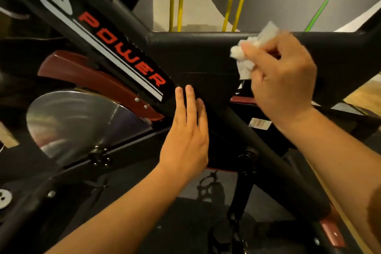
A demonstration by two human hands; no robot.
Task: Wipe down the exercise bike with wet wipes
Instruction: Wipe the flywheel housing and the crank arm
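Head view looks down along my forearms onto the black frame of the exercise bike (198, 51), which fills most of the picture. My right hand (282, 80) is curled around a crumpled white wet wipe (247, 55); the fingers are bent shut over it, and the wad sticks out past my fingertips to the left and upward, pressed against the broad horizontal black frame member where it meets the triangular gusset. The hand is a little blurred, so I cannot tell exactly how much of the wipe touches the frame. My left hand (186, 130) holds nothing: it lies flat and open, fingers straight and close together, fingertips resting on the diagonal black tube just below the end of the red POWER lettering (121, 49). The two hands are near each other but apart, the left lower and nearer to me. Left of my left hand sits the shiny metal flywheel (74, 121), with a dark red guard (97, 80) arching over it. Beyond the frame stands a yellow tubular rack (206, 0), and a green stick (318, 12) leans against the grey wall.
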